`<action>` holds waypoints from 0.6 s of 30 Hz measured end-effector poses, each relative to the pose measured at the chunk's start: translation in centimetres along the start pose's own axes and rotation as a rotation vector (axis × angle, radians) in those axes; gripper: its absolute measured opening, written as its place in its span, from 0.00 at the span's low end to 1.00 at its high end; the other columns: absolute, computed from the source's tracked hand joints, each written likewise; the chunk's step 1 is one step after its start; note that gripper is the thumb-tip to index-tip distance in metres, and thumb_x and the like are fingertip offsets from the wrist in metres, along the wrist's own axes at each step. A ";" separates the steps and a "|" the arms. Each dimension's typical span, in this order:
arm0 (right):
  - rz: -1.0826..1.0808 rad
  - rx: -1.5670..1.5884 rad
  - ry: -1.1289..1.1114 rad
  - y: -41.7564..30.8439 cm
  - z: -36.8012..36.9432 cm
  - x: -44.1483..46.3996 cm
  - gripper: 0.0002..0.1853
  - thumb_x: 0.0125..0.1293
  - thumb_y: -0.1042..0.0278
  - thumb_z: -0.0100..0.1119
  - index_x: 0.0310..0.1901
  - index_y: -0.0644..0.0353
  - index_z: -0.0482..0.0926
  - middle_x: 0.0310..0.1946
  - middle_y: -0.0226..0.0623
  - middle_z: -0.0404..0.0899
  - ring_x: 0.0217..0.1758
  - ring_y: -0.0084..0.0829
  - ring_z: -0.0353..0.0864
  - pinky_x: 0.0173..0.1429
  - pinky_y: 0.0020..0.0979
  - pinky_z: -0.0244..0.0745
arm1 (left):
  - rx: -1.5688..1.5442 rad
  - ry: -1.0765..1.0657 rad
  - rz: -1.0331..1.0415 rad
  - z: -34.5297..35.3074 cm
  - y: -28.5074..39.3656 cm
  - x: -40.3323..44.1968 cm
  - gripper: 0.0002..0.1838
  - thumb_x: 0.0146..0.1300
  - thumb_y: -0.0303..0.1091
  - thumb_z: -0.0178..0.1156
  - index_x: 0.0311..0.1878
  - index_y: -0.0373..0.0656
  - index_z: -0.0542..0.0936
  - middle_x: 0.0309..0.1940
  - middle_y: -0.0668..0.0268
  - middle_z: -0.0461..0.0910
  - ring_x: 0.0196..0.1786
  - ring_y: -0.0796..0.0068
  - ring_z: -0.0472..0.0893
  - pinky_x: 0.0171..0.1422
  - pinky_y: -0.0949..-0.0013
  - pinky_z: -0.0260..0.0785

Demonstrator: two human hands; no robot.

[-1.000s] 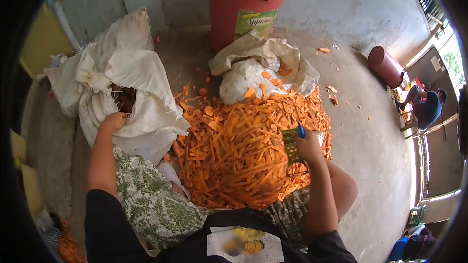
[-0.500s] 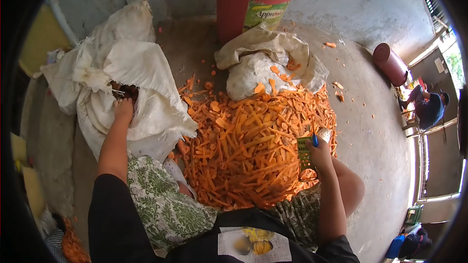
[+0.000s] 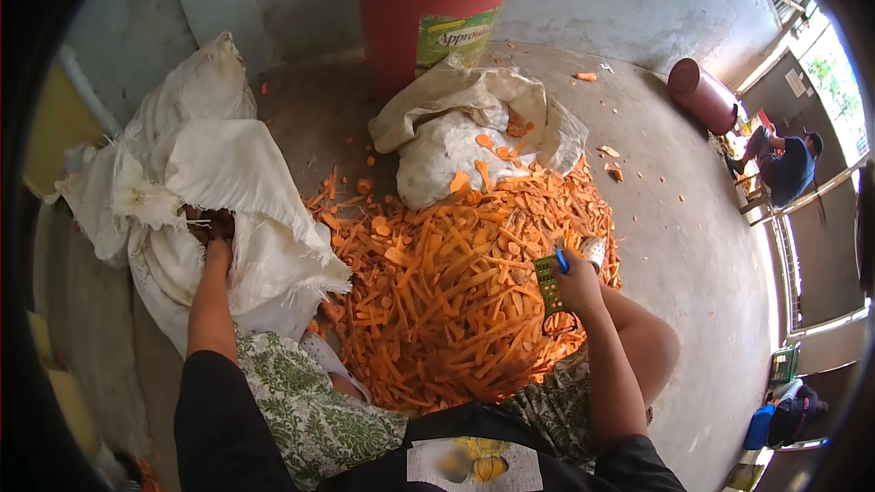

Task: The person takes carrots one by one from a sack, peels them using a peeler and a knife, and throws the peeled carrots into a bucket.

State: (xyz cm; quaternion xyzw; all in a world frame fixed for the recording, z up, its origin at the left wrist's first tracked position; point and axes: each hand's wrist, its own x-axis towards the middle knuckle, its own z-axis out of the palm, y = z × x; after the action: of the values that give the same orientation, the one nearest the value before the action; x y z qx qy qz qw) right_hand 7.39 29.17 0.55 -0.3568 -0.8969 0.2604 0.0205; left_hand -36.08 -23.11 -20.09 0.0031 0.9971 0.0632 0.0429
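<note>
My left hand reaches into the mouth of a white woven sack with frayed edges. Dark, reddish-brown contents show in the opening, and my fingers are hidden there. On the other side, my right hand is closed around a flat green grater-like tool pierced with holes. A blue handle also sticks out of this grip; its other end is hard to make out. Below that hand lies a big heap of orange cut strips and slices, which look like carrot or sweet potato.
A red bucket stands behind the heap, with a crumpled whitish sack before it. Orange scraps dot the concrete floor. At right, a seated person is near a fallen dark-red container.
My left hand has gone deeper into the sack's opening. The whole view has shifted a little. My right hand keeps its hold on the green tool, over the heap's right side.
</note>
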 end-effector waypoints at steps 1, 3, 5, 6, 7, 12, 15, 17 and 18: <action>-0.001 -0.018 -0.003 -0.2 -0.2 0.0 0.10 0.60 0.62 0.51 0.34 0.62 0.70 0.19 0.46 0.72 0.24 0.43 0.73 0.30 0.38 0.65 | -0.010 0.023 -0.001 -0.2 0.0 -0.2 0.15 0.61 0.35 0.39 0.43 0.38 0.72 0.40 0.50 0.75 0.46 0.53 0.74 0.48 0.55 0.65; 0.000 -0.033 -0.003 -0.4 -0.3 -0.2 0.10 0.60 0.62 0.51 0.34 0.62 0.70 0.20 0.46 0.72 0.25 0.43 0.74 0.30 0.38 0.65 | -0.050 0.098 0.013 -0.5 0.1 -0.8 0.15 0.61 0.35 0.39 0.43 0.38 0.72 0.39 0.49 0.75 0.45 0.53 0.74 0.47 0.55 0.65; 0.015 -0.019 -0.014 -0.5 -0.5 -0.4 0.10 0.60 0.62 0.52 0.34 0.62 0.70 0.21 0.47 0.73 0.26 0.45 0.74 0.30 0.39 0.65 | -0.112 0.213 0.064 -1.0 -0.2 -1.6 0.15 0.61 0.35 0.40 0.42 0.38 0.72 0.39 0.49 0.75 0.45 0.52 0.74 0.47 0.54 0.65; 0.013 -0.018 -0.012 -0.3 -0.6 -0.3 0.10 0.60 0.62 0.52 0.34 0.62 0.70 0.21 0.47 0.73 0.26 0.45 0.74 0.30 0.39 0.65 | -0.141 0.251 0.092 -1.7 -0.2 -2.0 0.15 0.61 0.35 0.40 0.42 0.38 0.73 0.39 0.49 0.75 0.45 0.52 0.74 0.47 0.54 0.65; 0.003 -0.019 -0.003 0.0 -0.5 -0.3 0.10 0.60 0.63 0.52 0.34 0.62 0.71 0.21 0.47 0.73 0.26 0.45 0.74 0.30 0.39 0.65 | -0.170 0.173 0.117 -2.7 -0.2 -1.7 0.12 0.59 0.35 0.44 0.39 0.37 0.73 0.36 0.48 0.75 0.42 0.51 0.74 0.44 0.56 0.65; -0.067 -0.003 0.017 -0.7 -0.8 -1.2 0.10 0.59 0.63 0.52 0.35 0.62 0.71 0.21 0.47 0.73 0.26 0.45 0.74 0.31 0.39 0.65 | -0.396 0.458 0.253 -14.6 5.8 -4.7 0.15 0.55 0.37 0.57 0.39 0.35 0.70 0.31 0.49 0.74 0.38 0.53 0.75 0.40 0.60 0.66; -0.028 0.059 -0.017 -1.3 -1.2 -1.9 0.10 0.59 0.64 0.52 0.34 0.63 0.71 0.20 0.48 0.73 0.27 0.46 0.74 0.31 0.40 0.65 | -0.956 0.298 0.279 -20.7 9.7 -8.8 0.18 0.56 0.39 0.56 0.43 0.36 0.70 0.36 0.55 0.74 0.41 0.61 0.75 0.42 0.61 0.68; -0.072 0.056 -0.014 -0.7 -0.7 -1.9 0.10 0.59 0.63 0.51 0.34 0.63 0.71 0.20 0.48 0.72 0.26 0.46 0.73 0.31 0.40 0.64 | -1.535 0.093 0.356 -23.1 12.1 -10.8 0.19 0.58 0.41 0.55 0.48 0.38 0.68 0.42 0.62 0.71 0.45 0.67 0.73 0.48 0.60 0.67; -0.111 0.046 -0.013 -0.4 -0.5 -1.8 0.10 0.60 0.63 0.51 0.34 0.63 0.71 0.20 0.49 0.72 0.26 0.47 0.73 0.30 0.40 0.64 | -1.672 0.046 0.429 -23.8 12.9 -11.7 0.20 0.59 0.41 0.54 0.50 0.39 0.67 0.45 0.65 0.69 0.48 0.70 0.71 0.52 0.59 0.66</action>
State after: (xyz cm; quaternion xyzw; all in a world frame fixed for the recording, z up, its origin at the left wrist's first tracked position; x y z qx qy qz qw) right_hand 8.58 27.93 1.45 -0.3044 -0.9091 0.2818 0.0374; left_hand -26.47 -13.45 6.10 0.1573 0.6016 0.7831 -0.0020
